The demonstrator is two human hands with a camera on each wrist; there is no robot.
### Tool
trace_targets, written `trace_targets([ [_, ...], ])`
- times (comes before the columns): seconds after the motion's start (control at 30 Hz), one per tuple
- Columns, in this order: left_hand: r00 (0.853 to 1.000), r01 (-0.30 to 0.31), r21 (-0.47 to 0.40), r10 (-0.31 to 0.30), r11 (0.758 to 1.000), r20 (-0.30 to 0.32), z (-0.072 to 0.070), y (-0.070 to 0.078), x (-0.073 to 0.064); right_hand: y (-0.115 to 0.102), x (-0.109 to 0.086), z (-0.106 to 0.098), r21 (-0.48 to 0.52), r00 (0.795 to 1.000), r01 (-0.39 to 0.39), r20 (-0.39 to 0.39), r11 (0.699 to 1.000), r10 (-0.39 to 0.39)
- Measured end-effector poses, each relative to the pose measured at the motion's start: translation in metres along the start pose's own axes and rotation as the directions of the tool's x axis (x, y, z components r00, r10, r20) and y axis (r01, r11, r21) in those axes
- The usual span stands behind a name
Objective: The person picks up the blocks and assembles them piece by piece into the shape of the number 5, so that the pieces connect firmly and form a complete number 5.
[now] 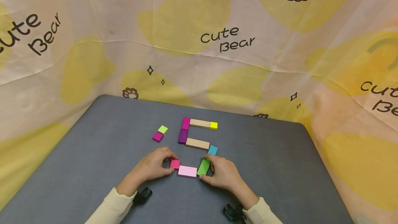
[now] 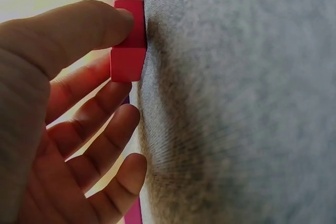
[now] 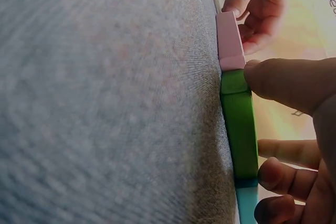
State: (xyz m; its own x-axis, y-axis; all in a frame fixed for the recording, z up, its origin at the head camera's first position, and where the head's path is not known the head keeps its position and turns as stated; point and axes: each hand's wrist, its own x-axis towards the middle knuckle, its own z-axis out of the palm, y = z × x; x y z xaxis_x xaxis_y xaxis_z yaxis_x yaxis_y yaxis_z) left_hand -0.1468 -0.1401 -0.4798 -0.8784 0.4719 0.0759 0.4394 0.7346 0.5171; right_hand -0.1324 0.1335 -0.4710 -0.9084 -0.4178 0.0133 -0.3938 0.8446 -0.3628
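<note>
My left hand (image 1: pixel 154 164) pinches a small hot-pink block (image 1: pixel 175 164) between thumb and fingers; the left wrist view shows the thumb pressed on this block (image 2: pixel 129 30). Beside it lies a light pink block (image 1: pixel 187 171). At the light pink block's other end, my right hand (image 1: pixel 224 172) holds a longer green block (image 1: pixel 203 167) lengthwise, thumb at the near end and fingers toward the far end. A blue block (image 1: pixel 212 150) adjoins the green one's far end. In the right wrist view, the green block (image 3: pixel 240 135) meets the light pink block (image 3: pixel 231 43).
Farther up the line stand a wooden block (image 1: pixel 197 143), a purple block (image 1: pixel 183 136), a magenta block (image 1: pixel 186 123), another wooden block (image 1: pixel 200 123) and a yellow cube (image 1: pixel 214 126). Left of them lie a lime cube (image 1: pixel 163 129) and a magenta cube (image 1: pixel 158 137) on the grey table (image 1: pixel 273 168).
</note>
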Motion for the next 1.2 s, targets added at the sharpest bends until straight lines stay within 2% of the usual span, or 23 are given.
trace_targets([
  [0.1,0.999,-0.028,-0.002,0.028,1.0,-0.019,-0.001,-0.001,0.0,0.0,0.0,-0.001,0.005,1.0,-0.001,0.002,1.0,0.001],
  [0.23,0.993,-0.086,-0.004,0.086,0.996,-0.085,-0.004,-0.003,0.0,0.0,0.0,-0.001,0.011,1.0,-0.002,0.006,1.0,0.001],
  [0.33,0.99,-0.083,-0.002,0.083,0.997,-0.116,-0.008,-0.006,0.0,0.0,0.0,-0.002,0.016,1.0,0.0,0.006,1.0,0.0],
  [0.5,0.992,-0.002,0.012,0.003,1.0,-0.127,-0.014,-0.012,0.002,0.0,0.0,-0.001,0.015,1.0,-0.014,0.011,1.0,0.014],
  [0.63,0.984,0.069,0.025,-0.064,0.997,-0.167,-0.019,-0.018,0.004,0.0,0.001,-0.001,0.018,0.999,-0.039,0.024,0.999,0.038],
  [0.8,0.955,0.158,0.028,-0.145,0.987,-0.257,-0.026,-0.027,0.008,0.001,0.002,0.0,0.031,0.998,-0.052,0.032,0.998,0.051],
  [0.9,0.935,0.227,0.024,-0.211,0.974,-0.285,-0.03,-0.03,0.01,0.0,0.002,0.0,0.033,0.998,-0.056,0.035,0.998,0.055],
  [1.07,0.906,0.339,0.023,-0.319,0.941,-0.278,-0.036,-0.033,0.015,-0.001,0.003,-0.001,0.036,0.998,-0.058,0.04,0.998,0.057],
  [1.2,0.889,0.39,0.026,-0.369,0.92,-0.271,-0.038,-0.037,0.02,-0.001,0.003,-0.001,0.039,0.997,-0.059,0.046,0.997,0.057],
])
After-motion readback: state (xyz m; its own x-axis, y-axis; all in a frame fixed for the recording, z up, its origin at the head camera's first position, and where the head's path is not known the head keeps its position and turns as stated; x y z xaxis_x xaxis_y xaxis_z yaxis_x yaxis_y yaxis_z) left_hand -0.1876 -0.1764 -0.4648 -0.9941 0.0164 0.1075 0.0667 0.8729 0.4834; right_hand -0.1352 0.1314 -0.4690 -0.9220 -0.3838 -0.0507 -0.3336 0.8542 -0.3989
